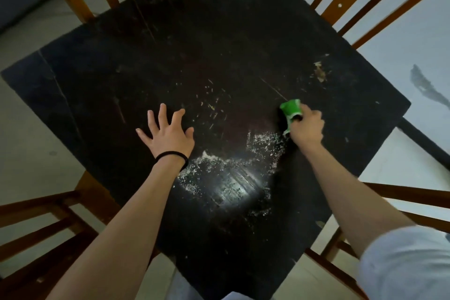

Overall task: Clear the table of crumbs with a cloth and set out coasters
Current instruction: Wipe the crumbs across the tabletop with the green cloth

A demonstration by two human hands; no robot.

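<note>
While the right hand (307, 126) clamps the green cloth (290, 112), hiding its fingers; left hand (168, 135) splayed flat.

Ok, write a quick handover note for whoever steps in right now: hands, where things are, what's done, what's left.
Left hand: open, fingers spread, flat on the dark table.
Right hand: grips the bunched green cloth against the table top, right of centre.
Crumbs: a white scatter lies between the two hands and toward the near edge; a small patch sits near the far right edge.
Done: the cloth is in hand and on the surface.
Left: gather and remove the crumbs, then set out coasters. No coasters are in view.
</note>
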